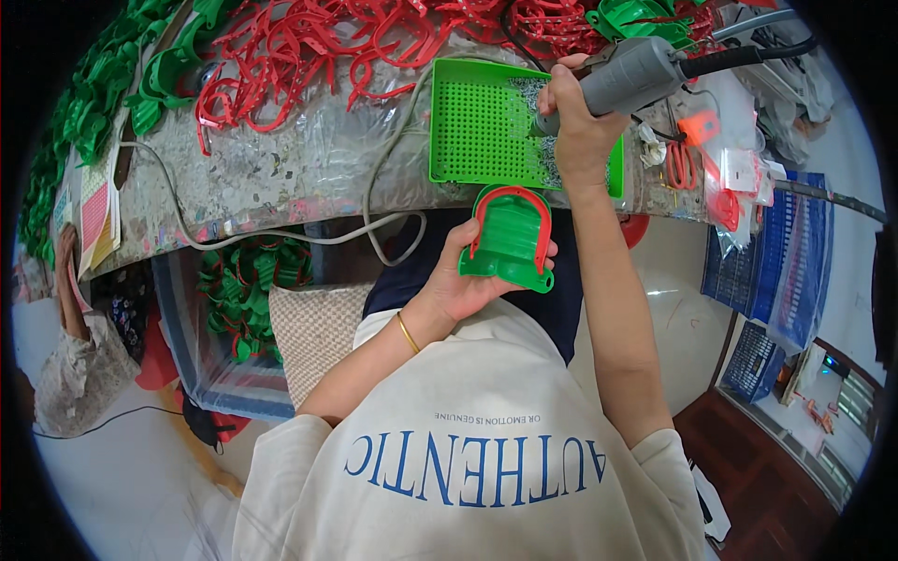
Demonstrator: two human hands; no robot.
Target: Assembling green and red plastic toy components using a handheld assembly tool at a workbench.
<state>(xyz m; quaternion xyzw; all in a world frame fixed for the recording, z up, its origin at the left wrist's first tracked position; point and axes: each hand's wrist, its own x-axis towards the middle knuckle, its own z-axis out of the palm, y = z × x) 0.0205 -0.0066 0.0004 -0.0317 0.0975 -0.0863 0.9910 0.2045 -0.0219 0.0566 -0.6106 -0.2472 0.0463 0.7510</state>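
My left hand [463, 278] is closed around a green plastic part [513, 238], curved like a scoop, in front of my body. A red horseshoe-shaped strip [541, 213] lies along the green part's rim. My right hand [585, 136] grips a grey corded electric screwdriver [631, 77], whose tip points down and left into a bright green tray [440, 178]. Small metal screws [550, 171] lie in the tray's right half; the left half has a grid of holes. My right hand hides part of the tray, and I cannot tell whether the bit carries a screw.
Red strips [281, 65] are heaped across the back of the worktable [309, 178], with green parts [89, 112] at far left. A grey cable [374, 201] loops over the front edge. A blue crate [192, 346] of green-and-red pieces stands below. Another person's hand [67, 257] rests at left.
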